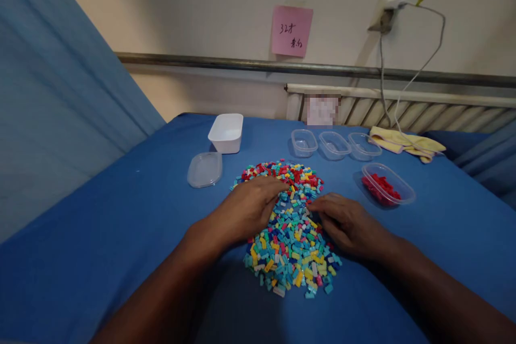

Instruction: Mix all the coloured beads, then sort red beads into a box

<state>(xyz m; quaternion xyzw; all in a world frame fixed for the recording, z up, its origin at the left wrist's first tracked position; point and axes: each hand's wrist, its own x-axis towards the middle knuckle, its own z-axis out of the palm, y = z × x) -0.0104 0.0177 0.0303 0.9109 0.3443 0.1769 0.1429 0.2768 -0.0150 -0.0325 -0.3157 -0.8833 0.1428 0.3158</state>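
A loose pile of small toy building bricks [288, 247] in blue, teal, yellow, red, pink and white lies on the blue cloth. My left hand [253, 204] rests over the pile's left side, fingers stretched out and reaching to its middle. From the right, my right hand [346, 220] reaches in with its index fingertip among the bricks, close to a red one; thumb and index look apart. Many red bricks are gathered at the far part of the pile. A clear plastic tub [405, 193] to the right holds more red bricks [381, 189].
Behind the pile stand three clear tubs, left [304, 145], middle [335, 148] and right [365, 149]. A white tub [226, 142] and a clear lid [205, 170] sit at left. A yellow cloth [407, 142] lies near the radiator [427, 110], below a hanging cable [427, 62].
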